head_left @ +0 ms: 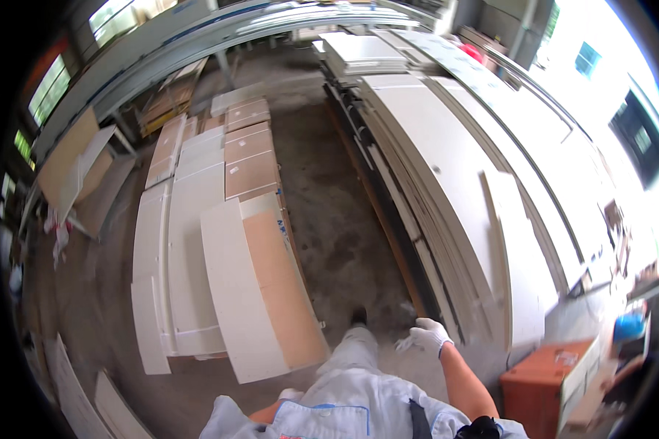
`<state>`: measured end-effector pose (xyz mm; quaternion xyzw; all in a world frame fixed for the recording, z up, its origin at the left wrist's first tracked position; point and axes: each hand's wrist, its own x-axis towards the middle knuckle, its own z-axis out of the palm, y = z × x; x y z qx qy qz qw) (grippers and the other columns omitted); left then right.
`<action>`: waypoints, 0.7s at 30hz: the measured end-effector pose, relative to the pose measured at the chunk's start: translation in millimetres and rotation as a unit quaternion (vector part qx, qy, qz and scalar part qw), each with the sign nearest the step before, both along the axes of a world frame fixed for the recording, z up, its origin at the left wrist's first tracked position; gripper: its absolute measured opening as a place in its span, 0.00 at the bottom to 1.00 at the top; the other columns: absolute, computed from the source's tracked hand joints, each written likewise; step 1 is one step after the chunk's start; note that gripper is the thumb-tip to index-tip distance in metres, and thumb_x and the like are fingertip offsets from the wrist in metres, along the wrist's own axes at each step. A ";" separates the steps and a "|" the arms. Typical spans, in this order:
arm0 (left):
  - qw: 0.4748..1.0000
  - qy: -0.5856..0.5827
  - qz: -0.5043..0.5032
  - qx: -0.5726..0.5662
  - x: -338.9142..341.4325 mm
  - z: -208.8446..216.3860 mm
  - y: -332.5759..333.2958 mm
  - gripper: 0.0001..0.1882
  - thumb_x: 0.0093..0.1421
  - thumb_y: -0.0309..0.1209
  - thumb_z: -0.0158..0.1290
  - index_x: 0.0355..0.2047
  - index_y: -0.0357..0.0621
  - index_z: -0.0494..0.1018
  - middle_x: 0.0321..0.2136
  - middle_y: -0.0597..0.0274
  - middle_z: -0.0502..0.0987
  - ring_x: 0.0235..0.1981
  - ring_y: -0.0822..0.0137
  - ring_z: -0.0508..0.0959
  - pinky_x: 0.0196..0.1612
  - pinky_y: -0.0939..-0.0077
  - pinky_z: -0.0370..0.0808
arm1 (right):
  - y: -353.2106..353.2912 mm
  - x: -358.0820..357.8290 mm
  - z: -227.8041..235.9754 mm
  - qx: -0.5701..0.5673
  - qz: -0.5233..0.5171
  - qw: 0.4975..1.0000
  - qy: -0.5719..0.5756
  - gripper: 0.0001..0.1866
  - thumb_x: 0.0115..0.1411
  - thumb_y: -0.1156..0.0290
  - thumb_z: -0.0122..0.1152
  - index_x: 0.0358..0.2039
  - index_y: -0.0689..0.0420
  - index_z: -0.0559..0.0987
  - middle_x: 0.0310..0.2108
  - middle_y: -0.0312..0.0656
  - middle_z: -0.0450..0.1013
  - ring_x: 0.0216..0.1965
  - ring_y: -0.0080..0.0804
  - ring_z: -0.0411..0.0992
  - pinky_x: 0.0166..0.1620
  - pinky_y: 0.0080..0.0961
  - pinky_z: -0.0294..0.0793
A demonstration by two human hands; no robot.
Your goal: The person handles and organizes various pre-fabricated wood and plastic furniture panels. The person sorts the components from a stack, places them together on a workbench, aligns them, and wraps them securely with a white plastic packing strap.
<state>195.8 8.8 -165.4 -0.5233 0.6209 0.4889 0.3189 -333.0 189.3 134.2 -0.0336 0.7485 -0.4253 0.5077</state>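
Note:
My right hand (430, 336), in a white glove, hangs low beside the near end of the long panel stack (447, 168). Its fingers point left, somewhat smeared, and I make out nothing held in them. Close to my waist is my left hand (291, 395), also gloved in white, mostly hidden by my light work jacket (344, 421); its fingers do not show. Nearest to it on the left lies a board (231, 293), white with a tan strip (280, 278), slanting across a lower stack of white panels (190, 256).
Between both stacks runs a concrete aisle (344, 241); my dark shoe (359, 315) is in it. A narrow white board (516, 271) lies on the right stack. An orange-red box (542, 388) stands at lower right. Loose boards (80, 388) lean at lower left. A long metal frame (220, 44) crosses the back.

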 end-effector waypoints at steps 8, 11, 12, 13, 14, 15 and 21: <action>0.997 -0.036 0.064 -0.011 -220.8 0.3 -121.5 0.28 0.58 0.53 0.55 0.48 0.45 0.82 0.47 0.46 0.82 0.50 0.45 0.81 0.51 0.58 0.77 | -220.7 -224.4 -28.9 0.043 0.128 0.985 0.110 0.37 0.59 0.63 0.66 0.64 0.70 0.68 0.48 0.55 0.79 0.34 0.35 0.80 0.40 0.28 0.80; 0.970 0.133 -0.155 -0.132 -405.4 74.0 -250.3 0.24 0.58 0.48 0.56 0.44 0.42 0.83 0.44 0.46 0.83 0.46 0.47 0.83 0.50 0.59 0.78 | -283.3 -304.9 -43.2 0.017 0.095 0.991 0.095 0.36 0.59 0.65 0.66 0.64 0.70 0.68 0.48 0.54 0.79 0.33 0.34 0.80 0.38 0.28 0.80; 0.972 0.126 0.156 -0.122 -393.7 62.5 -296.3 0.23 0.59 0.47 0.55 0.42 0.41 0.83 0.41 0.47 0.84 0.42 0.48 0.83 0.48 0.59 0.79 | -349.8 -294.1 -19.7 -0.032 0.113 0.992 0.047 0.35 0.59 0.67 0.66 0.65 0.70 0.68 0.47 0.52 0.79 0.32 0.32 0.79 0.36 0.28 0.80; 0.947 0.195 0.217 -0.133 -420.0 68.5 -352.6 0.22 0.61 0.44 0.55 0.48 0.40 0.81 0.39 0.49 0.84 0.38 0.53 0.84 0.45 0.62 0.80 | -389.8 -308.6 -23.3 -0.053 0.107 0.992 0.042 0.34 0.59 0.69 0.66 0.64 0.70 0.68 0.45 0.51 0.79 0.30 0.31 0.78 0.34 0.27 0.79; 0.912 0.250 0.318 -0.074 -495.7 110.9 -399.7 0.23 0.62 0.40 0.57 0.53 0.37 0.77 0.36 0.52 0.84 0.35 0.61 0.84 0.41 0.66 0.80 | -409.2 -343.2 -32.5 -0.053 0.065 0.996 0.032 0.33 0.58 0.72 0.66 0.63 0.71 0.69 0.39 0.48 0.78 0.30 0.30 0.78 0.32 0.26 0.77; 0.878 0.318 0.335 -0.125 -512.6 119.6 -459.1 0.18 0.65 0.35 0.57 0.51 0.39 0.75 0.28 0.61 0.80 0.25 0.70 0.78 0.28 0.72 0.75 | -454.2 -355.8 -35.0 -0.078 0.055 0.995 -0.004 0.32 0.57 0.74 0.65 0.62 0.71 0.69 0.34 0.45 0.78 0.30 0.29 0.77 0.30 0.25 0.76; 0.809 0.350 0.400 -0.250 -646.8 162.1 -713.8 0.17 0.64 0.34 0.57 0.50 0.38 0.77 0.28 0.63 0.79 0.25 0.72 0.77 0.28 0.75 0.74 | -667.1 -486.0 -38.7 -0.113 0.055 0.992 0.001 0.30 0.60 0.73 0.63 0.62 0.69 0.70 0.33 0.43 0.77 0.26 0.27 0.74 0.29 0.24 0.74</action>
